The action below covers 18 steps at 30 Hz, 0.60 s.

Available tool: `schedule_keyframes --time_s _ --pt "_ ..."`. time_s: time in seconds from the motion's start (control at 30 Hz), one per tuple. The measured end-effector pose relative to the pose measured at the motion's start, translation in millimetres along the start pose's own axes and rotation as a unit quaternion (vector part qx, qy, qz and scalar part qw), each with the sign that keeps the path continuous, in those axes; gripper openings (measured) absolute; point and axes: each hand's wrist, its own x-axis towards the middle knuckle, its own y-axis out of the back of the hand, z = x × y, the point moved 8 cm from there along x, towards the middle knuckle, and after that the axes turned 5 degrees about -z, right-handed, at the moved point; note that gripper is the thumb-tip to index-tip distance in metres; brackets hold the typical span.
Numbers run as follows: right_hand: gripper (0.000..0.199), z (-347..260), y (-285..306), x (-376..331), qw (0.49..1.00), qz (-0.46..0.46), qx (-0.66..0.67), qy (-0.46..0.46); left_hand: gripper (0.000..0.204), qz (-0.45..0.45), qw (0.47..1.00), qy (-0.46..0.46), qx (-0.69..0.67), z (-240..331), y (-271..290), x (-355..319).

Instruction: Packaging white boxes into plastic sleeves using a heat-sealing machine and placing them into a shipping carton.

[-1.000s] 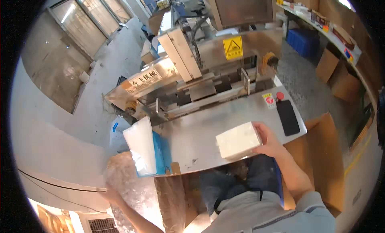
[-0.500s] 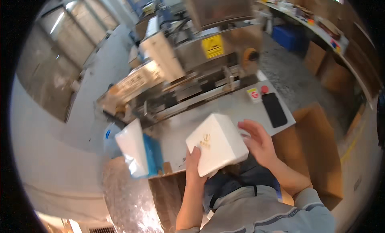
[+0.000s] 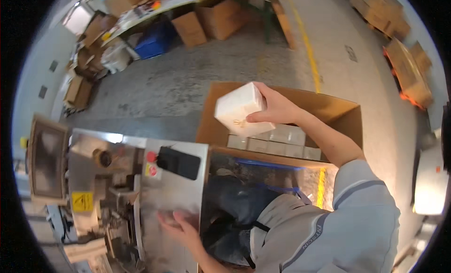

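Note:
My right hand [image 3: 277, 106] grips a white box [image 3: 238, 111] with a small gold mark on one face. It holds the box tilted over the open cardboard carton [image 3: 324, 111], near its left end. Inside the carton several white boxes [image 3: 276, 147] sit side by side in rows. My left hand [image 3: 181, 228] is over the metal worktop [image 3: 164, 198], holding nothing, its fingers apart and a little blurred. Whether it touches the surface I cannot tell. A black phone [image 3: 178, 162] lies on the worktop beyond it.
Left of me is a machine with a yellow warning label [image 3: 82, 201] and a red button [image 3: 151, 156]. A blue bin [image 3: 155, 40] and cardboard boxes [image 3: 189, 28] stand under a long table at the back. A yellow line [image 3: 305, 38] runs along the floor.
My view has swung right, from the machine to the carton. The white box has gone from my left hand to my right and is now over the carton. My left hand has let go.

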Motion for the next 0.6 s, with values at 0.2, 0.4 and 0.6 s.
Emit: schedule_keyframes --time_s 0.2,0.4,0.6 --pt "0.089 333 51 -90 0.898 -0.037 -0.271 -0.346 0.052 -0.037 0.969 -0.043 0.239 0 -32 -1" --pt "0.072 482 102 -218 0.878 0.064 -0.163 -0.444 0.053 -0.052 0.963 -0.035 0.262 -2 -36 1" --pt "0.056 584 119 -307 0.759 -0.105 -0.349 -0.54 0.054 -0.06 0.964 -0.048 0.256 10 -44 1"
